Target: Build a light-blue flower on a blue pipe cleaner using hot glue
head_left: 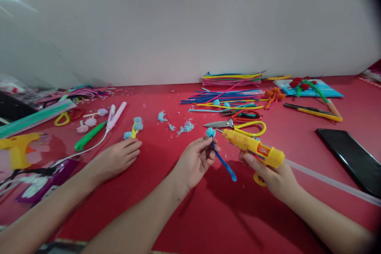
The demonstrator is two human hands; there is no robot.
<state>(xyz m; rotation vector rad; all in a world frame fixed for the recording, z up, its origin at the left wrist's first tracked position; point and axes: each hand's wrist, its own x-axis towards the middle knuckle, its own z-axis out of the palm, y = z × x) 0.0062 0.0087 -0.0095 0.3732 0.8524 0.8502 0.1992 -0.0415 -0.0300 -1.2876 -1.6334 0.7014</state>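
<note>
My left hand [195, 160] pinches a dark blue pipe cleaner stem [224, 162] that slants down to the right. At its upper end sits a light blue fluffy flower head [210, 132]. In my right hand [278, 176] is a yellow hot glue gun [253, 147], its metal nozzle close to the flower head; I cannot tell whether they touch. A clear glue stick [330, 180] trails from the gun's back. Just behind the gun lie yellow-handled scissors [250, 129] and orange-handled pliers [245, 115].
At left, a co-worker's hand [120, 154] touches a yellow stem with blue pompoms [137, 124]. Blue fluff [186, 127] dots the red table [166, 226]. Pipe cleaners [232, 81] lie at the back, a phone [351, 158] at right, another glue gun [19, 147] far left.
</note>
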